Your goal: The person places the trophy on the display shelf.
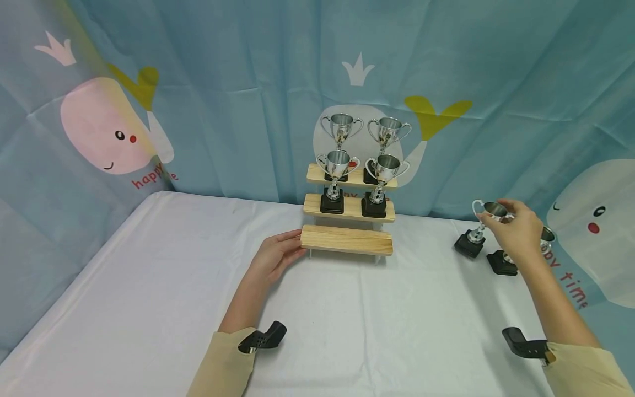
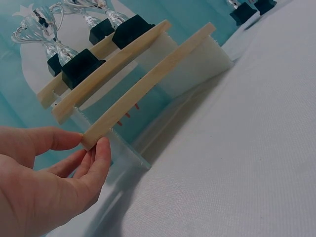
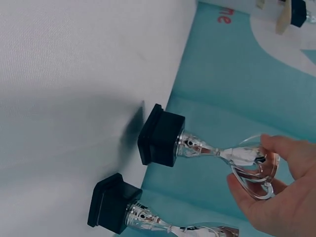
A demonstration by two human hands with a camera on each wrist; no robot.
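A three-step wooden display stand (image 1: 347,241) stands near the back of the table. My left hand (image 1: 279,255) pinches the left end of its lowest step, thumb above and fingertips beneath, as the left wrist view shows. Four identical silver trophies fill the upper steps, among them a front-left trophy (image 1: 333,199) and a front-right trophy (image 1: 374,205); the lowest board is bare. Over at the right, my right hand (image 1: 520,227) grips a small silver trophy (image 3: 168,138) round its cup and handles, its black base tilted. Another trophy (image 3: 114,203) stands close beside it, partly hidden by the hand in the head view.
A white cloth (image 1: 163,309) covers the table. Behind it hangs a blue curtain (image 1: 238,110) printed with whales and crowns, meeting the table's back edge right behind the stand and along the right side. Black wrist mounts (image 1: 263,337) sit on both sleeves.
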